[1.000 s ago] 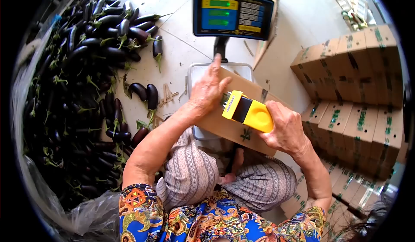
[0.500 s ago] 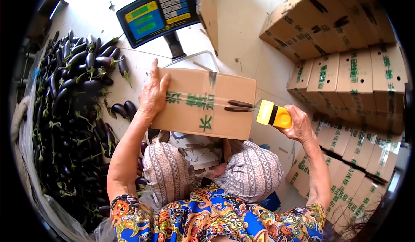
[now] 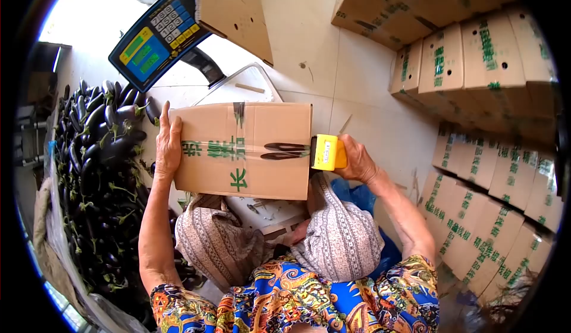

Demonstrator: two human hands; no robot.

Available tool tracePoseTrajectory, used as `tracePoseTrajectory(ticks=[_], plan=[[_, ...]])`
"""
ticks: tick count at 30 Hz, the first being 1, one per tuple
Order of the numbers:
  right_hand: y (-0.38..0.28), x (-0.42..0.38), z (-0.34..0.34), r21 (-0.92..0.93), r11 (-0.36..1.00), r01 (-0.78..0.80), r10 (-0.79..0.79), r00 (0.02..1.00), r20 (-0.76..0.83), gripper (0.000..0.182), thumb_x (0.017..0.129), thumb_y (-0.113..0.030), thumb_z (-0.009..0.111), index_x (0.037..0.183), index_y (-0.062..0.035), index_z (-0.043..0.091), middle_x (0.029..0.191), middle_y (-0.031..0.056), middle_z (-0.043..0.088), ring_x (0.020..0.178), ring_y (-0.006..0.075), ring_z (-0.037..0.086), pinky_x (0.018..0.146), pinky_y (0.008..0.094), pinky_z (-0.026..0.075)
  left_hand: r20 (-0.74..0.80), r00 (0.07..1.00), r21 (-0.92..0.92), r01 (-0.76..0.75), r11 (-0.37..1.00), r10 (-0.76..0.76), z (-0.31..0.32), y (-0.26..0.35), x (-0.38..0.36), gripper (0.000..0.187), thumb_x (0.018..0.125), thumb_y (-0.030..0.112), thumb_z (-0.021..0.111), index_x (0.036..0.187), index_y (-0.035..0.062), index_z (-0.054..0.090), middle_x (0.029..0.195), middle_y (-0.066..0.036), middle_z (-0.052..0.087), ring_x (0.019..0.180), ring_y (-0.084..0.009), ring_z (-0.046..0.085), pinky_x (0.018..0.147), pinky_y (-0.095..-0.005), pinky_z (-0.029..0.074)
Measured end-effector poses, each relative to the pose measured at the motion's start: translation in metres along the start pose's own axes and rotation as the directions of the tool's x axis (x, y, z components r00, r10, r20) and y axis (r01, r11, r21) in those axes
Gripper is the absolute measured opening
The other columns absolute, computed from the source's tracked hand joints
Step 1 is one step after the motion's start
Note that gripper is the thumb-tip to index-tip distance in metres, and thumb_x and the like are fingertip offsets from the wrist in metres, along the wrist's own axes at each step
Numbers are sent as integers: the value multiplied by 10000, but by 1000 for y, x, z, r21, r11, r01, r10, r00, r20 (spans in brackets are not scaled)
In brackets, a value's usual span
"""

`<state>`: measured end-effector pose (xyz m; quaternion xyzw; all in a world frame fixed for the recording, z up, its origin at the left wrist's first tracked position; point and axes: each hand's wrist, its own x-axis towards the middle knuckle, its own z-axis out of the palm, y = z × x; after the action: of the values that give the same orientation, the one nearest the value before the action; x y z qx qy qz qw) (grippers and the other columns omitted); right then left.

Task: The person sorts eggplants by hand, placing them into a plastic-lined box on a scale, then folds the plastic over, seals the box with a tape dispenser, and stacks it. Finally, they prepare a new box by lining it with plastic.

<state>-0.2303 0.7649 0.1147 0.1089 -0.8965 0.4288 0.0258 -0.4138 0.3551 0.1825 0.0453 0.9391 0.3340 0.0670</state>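
A closed cardboard box with green print and two dark eggplant pictures lies in front of my knees. My left hand is flat along the box's left end, fingers stretched out and thumb by the upper corner. My right hand is closed around a yellow hand stamp with a white label. The stamp's dark face is against the right end of the box; whether it presses there is hard to see. Below the box, part of a metal platform shows between my knees.
A heap of eggplants fills the left side. A blue scale display stands ahead on its post, beside an upright cardboard box. Cartons are stacked on the right, with more cartons below them. A blue plastic bag lies by my right knee.
The yellow stamp has turned and moved from a little off the box to its right end. The view has shifted, so the box, hands and scale display appear further left.
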Motion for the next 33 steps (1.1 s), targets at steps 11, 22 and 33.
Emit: tracePoseTrajectory(ticks=[11, 22, 33], plan=[[92, -89, 4, -290, 951, -104, 111, 994, 8, 543, 687, -121, 820, 1087, -27, 465, 875, 174, 553, 830, 392, 601, 727, 432, 533, 30, 999, -31, 45, 999, -44, 0, 10, -2, 713, 993, 600, 354, 1471, 73, 411, 1382, -206, 539, 1276, -324, 516, 1072, -395, 388], [88, -90, 7, -503, 840, -205, 270, 961, 61, 476, 682, -86, 793, 1070, -47, 519, 987, 172, 604, 949, 373, 624, 782, 454, 530, 94, 993, -150, 85, 985, -71, -3, 9, 3, 697, 986, 603, 387, 1450, 85, 442, 1337, -201, 560, 1229, -294, 533, 1046, -374, 402], [6, 42, 27, -775, 629, 64, 477, 756, 449, 151, 874, -239, 627, 951, -109, 638, 985, 104, 670, 945, 241, 646, 665, 397, 493, 269, 943, -565, 319, 760, -197, -5, 8, -14, 691, 1031, 588, 275, 1510, 97, 359, 1499, -151, 404, 1362, -254, 406, 1124, -359, 341]])
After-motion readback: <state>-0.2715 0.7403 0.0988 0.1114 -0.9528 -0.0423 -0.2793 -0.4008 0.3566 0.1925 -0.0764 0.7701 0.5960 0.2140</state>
